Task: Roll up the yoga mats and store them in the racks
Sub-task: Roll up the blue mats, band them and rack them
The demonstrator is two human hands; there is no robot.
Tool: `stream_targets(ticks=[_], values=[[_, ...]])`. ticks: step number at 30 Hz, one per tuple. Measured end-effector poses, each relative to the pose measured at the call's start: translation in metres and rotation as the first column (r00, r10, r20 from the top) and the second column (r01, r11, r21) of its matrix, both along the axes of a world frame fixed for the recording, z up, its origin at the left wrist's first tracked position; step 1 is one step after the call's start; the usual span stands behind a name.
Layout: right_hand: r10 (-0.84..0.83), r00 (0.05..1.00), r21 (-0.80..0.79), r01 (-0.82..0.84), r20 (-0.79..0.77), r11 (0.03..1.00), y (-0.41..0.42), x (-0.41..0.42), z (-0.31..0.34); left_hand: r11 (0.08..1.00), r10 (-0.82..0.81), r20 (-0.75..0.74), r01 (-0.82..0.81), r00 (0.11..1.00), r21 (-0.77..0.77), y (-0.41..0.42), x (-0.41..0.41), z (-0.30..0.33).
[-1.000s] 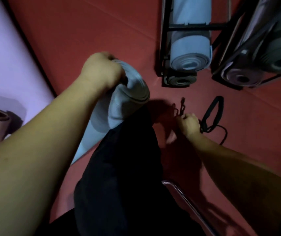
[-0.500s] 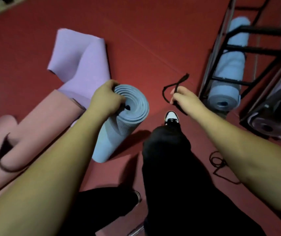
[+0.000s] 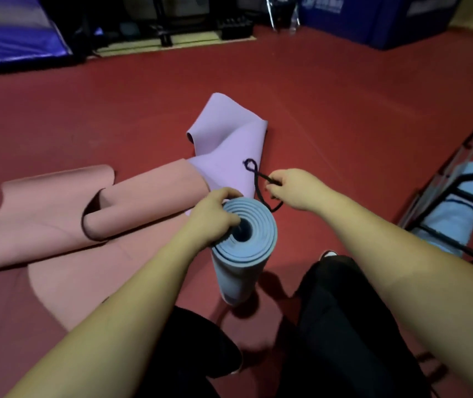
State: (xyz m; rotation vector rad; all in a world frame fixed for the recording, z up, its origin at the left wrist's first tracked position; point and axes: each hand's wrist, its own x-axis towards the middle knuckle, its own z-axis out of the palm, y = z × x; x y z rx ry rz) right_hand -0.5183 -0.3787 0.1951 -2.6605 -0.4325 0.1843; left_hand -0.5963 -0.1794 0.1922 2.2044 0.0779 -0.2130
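**Rolled blue mat held on end, strap not yet on**

The likeliest slip, as I judged it, was the roll loosening: the blue rolled yoga mat [image 3: 244, 242] stood nearly upright on the red floor [image 3: 344, 110] at the centre of the frame, held only at its top end, so a shift of grip while threading the strap could let the outer layers spring open or the roll topple. The thin black strap [image 3: 258, 185] could also tangle or drop, being a loose loop.

The left hand [image 3: 215, 216] gripped the mat's upper rim, fingers curled over the edge into the spiral's core, thumb on the outside. The right hand [image 3: 292, 191], just above and right of the roll, pinched the strap between curled fingertips; its loop hung touching or just off the mat's rim, I could not tell which.

A pink mat [image 3: 57, 214] and a lilac mat [image 3: 229, 150] lay unrolled at left and upper centre. The black rack [image 3: 459, 191] at the right edge held a light blue rolled mat [image 3: 453, 214].
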Motion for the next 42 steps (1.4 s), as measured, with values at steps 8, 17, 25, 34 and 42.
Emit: stream_targets(ticks=[8, 17, 25, 34, 42], values=[[-0.099, 0.976, -0.273, 0.151, 0.196, 0.95, 0.02, 0.014, 0.002, 0.996, -0.002, 0.006, 0.002, 1.0, -0.085, 0.003, -0.006, -0.007], [0.189, 0.981, -0.066, -0.187, 0.033, 0.98, 0.037, 0.006, 0.005, 0.984, 0.029, -0.006, -0.029, 1.0, -0.177, 0.005, 0.004, -0.01], [0.138, 0.987, 0.318, -0.106, -0.079, 0.942, 0.035, 0.006, 0.009, 0.983, 0.064, 0.002, -0.063, 0.998, -0.171, 0.016, 0.014, -0.017], [0.119, 0.985, 0.524, -0.037, -0.124, 0.851, 0.012, -0.023, 0.007, 0.957, 0.279, -0.011, -0.279, 0.96, -0.083, 0.045, 0.041, -0.019], [-0.043, 0.932, 0.492, 0.228, -0.359, 0.84, 0.026, -0.042, -0.03, 0.932, 0.313, -0.019, -0.311, 0.95, -0.187, 0.039, 0.061, -0.029]])
